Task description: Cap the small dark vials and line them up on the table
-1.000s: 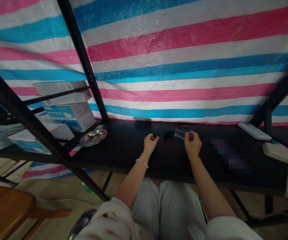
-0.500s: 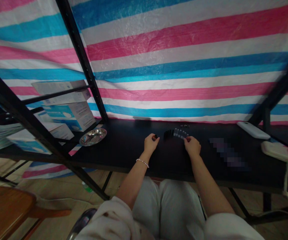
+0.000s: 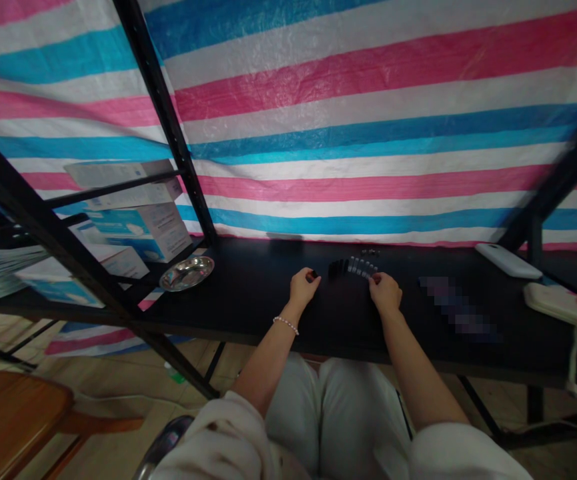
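Lowered: our right grip (image 3: pixel 387 293), pinched, contents unclear | clear pieces (image 3: pixel 361 266) just left, row crosswise | left grip (image 3: pixel 302 288) pinches black piece (image 3: pixel 313 273)

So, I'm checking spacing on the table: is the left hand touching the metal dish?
Apart: the head view shows a stretch of black tabletop between the left hand and the metal dish.

Left of your left hand (image 3: pixel 304 287) you have one dish (image 3: pixel 187 274) and at least three boxes (image 3: pixel 161 230); between it and your right hand (image 3: pixel 386 292), several pieces (image 3: pixel 353 265), too small to count exactly; right of both, two white devices (image 3: pixel 508 261).
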Tool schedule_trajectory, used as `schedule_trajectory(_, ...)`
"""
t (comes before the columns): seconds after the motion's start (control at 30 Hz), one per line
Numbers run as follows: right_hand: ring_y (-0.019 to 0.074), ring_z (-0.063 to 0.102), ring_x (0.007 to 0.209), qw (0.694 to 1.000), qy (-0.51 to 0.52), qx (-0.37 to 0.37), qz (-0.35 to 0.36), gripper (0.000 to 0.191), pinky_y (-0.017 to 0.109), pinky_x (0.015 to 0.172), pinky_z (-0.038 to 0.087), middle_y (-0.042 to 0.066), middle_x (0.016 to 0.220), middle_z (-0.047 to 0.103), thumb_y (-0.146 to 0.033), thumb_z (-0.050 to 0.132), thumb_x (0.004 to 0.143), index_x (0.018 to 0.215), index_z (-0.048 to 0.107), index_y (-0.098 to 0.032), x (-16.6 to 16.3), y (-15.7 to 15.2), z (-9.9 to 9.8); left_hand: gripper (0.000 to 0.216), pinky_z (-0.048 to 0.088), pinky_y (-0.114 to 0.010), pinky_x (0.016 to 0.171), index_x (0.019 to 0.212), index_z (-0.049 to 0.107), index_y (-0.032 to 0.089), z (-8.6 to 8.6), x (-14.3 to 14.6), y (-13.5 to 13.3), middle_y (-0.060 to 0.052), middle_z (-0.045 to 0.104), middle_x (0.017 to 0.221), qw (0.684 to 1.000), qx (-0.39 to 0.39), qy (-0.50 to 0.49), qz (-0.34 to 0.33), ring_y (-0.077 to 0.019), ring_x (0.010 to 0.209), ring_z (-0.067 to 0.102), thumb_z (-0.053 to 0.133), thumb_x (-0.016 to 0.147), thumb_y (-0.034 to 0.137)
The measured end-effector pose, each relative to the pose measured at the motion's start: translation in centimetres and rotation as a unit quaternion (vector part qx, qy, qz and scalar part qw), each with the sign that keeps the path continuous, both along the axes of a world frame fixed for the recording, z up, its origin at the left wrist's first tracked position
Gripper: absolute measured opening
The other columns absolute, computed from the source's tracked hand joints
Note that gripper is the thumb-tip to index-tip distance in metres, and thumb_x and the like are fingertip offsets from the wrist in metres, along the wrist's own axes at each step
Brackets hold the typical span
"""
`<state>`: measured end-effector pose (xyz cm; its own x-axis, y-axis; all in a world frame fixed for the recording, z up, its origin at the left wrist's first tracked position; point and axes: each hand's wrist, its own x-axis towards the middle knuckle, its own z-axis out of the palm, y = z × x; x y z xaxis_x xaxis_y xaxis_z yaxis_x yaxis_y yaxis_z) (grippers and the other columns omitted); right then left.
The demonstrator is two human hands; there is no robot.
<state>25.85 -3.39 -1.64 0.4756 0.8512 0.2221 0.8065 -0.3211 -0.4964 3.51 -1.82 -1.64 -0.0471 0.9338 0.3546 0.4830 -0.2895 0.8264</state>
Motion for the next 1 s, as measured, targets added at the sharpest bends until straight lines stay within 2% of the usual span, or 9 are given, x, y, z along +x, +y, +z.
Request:
schedule_trajectory(0.13,0.0230,0.059,0.090,1.000,0.004,0.007,0.008,0.023,0.035,0.076,0.042,0.009,0.094,0.063,-0.029,0.049,0.079,0.095,0.061,-0.018,0.0,0.0,-0.1,0.012,0.041,-0.023,0.062,0.072,0.061,0.013,-0.4,0.3,0.7,-0.001,0.059,0.065,0.999,-0.039,-0.019,-0.002,-0.0108,0.062,0.054,0.065,0.066,0.022)
schedule_trajectory(0.23,0.0245,0.057,0.093,0.999,0.017,0.042,0.001,0.036,0.036,0.076,0.042,0.010,0.098,0.060,-0.032,0.052,0.074,0.107,0.054,-0.017,-0.2,-0.2,0.0,0.010,0.041,-0.023,0.059,0.069,0.061,0.013,-0.4,0.8,1.4,0.000,0.058,0.061,0.997,-0.077,-0.012,-0.009,-0.0107,0.058,0.054,0.067,0.064,0.020)
schedule_trajectory(0.33,0.0252,0.054,0.095,0.991,0.036,0.131,-0.009,0.054,0.037,0.079,0.040,0.011,0.101,0.057,-0.033,0.052,0.070,0.120,0.042,-0.015,-0.6,-0.4,0.5,0.008,0.042,-0.023,0.059,0.068,0.062,0.014,0.2,1.5,2.0,-0.001,0.059,0.060,0.995,-0.098,0.013,-0.026,-0.0114,0.059,0.055,0.067,0.062,0.016)
schedule_trajectory(0.43,0.0232,0.053,0.091,0.971,0.042,0.234,-0.004,0.053,0.036,0.081,0.039,0.009,0.096,0.055,-0.029,0.048,0.070,0.120,0.040,-0.013,-0.9,-0.7,1.1,0.010,0.042,-0.024,0.062,0.070,0.063,0.014,0.8,2.4,2.6,-0.003,0.063,0.066,0.993,-0.103,0.054,-0.019,-0.0138,0.063,0.058,0.068,0.060,0.014)
schedule_trajectory(0.53,0.0217,0.053,0.087,0.958,0.043,0.285,0.001,0.047,0.035,0.082,0.038,0.008,0.091,0.054,-0.025,0.044,0.070,0.116,0.043,-0.013,-1.0,-0.9,1.3,0.011,0.043,-0.026,0.063,0.070,0.064,0.015,0.8,3.1,3.1,-0.006,0.064,0.069,0.990,-0.110,0.089,-0.019,-0.0161,0.065,0.059,0.067,0.059,0.014)
schedule_trajectory(1.0,0.0210,0.052,0.084,0.960,0.054,0.276,0.013,0.044,0.034,0.081,0.038,0.007,0.089,0.053,-0.022,0.042,0.070,0.113,0.042,-0.014,-1.2,-1.1,1.6,0.015,0.042,-0.026,0.064,0.068,0.062,0.016,0.3,3.8,3.8,-0.006,0.064,0.072,0.987,-0.133,0.086,0.002,-0.0183,0.070,0.061,0.070,0.056,0.016)
